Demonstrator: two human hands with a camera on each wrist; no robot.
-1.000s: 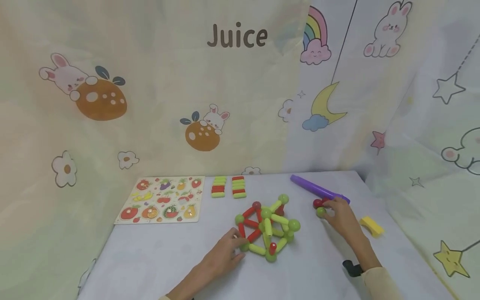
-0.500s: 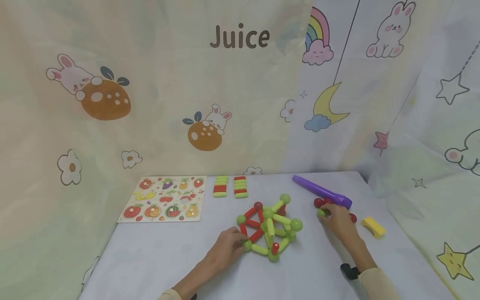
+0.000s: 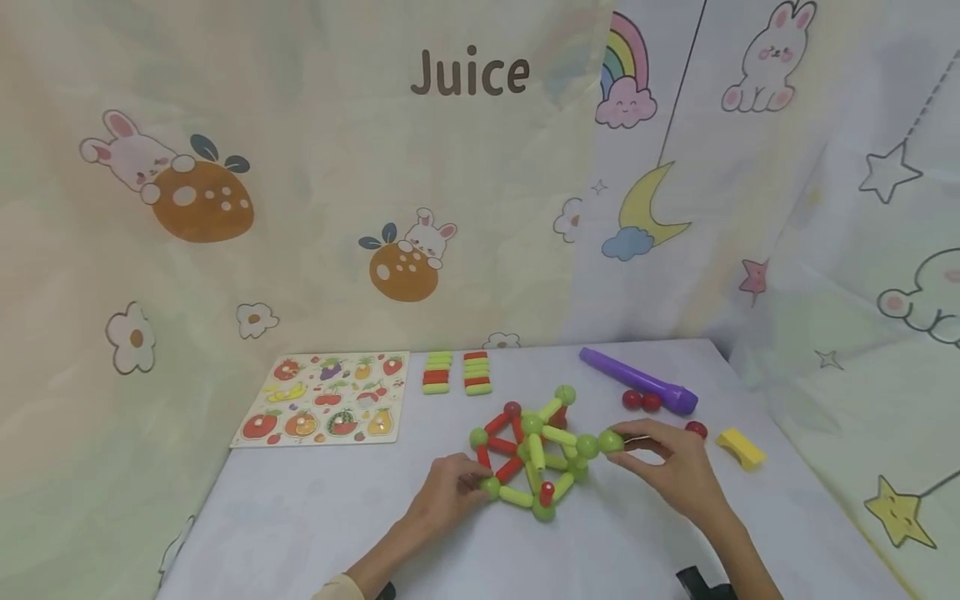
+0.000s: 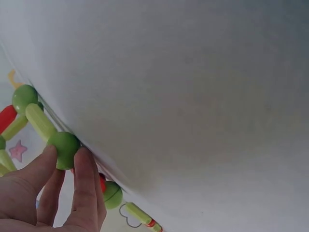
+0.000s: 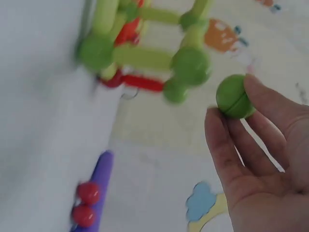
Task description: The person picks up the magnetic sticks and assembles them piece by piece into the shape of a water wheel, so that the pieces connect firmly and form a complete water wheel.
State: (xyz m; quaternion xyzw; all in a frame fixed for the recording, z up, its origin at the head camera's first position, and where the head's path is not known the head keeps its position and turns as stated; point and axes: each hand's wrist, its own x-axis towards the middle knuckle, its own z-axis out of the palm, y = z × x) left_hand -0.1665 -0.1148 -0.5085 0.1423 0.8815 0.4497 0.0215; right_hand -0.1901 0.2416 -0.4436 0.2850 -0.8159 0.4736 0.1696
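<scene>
a white table (image 3: 315,517) stands before cartoon-print curtains. the right hand (image 3: 667,468) pinches a loose green ball (image 3: 611,441) at its fingertips, just beside the rod-and-ball structure (image 3: 534,454). the left hand (image 3: 447,497) pinches that structure's near-left corner ball (image 3: 491,487) between thumb and fingers.

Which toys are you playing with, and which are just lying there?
In play:
- green ball, pinched in the right hand
- stick-and-ball model, steadied by the left hand gripping a corner ball

Lying about:
- fruit puzzle
- spare sticks
- purple tube
- red balls
- yellow block
</scene>
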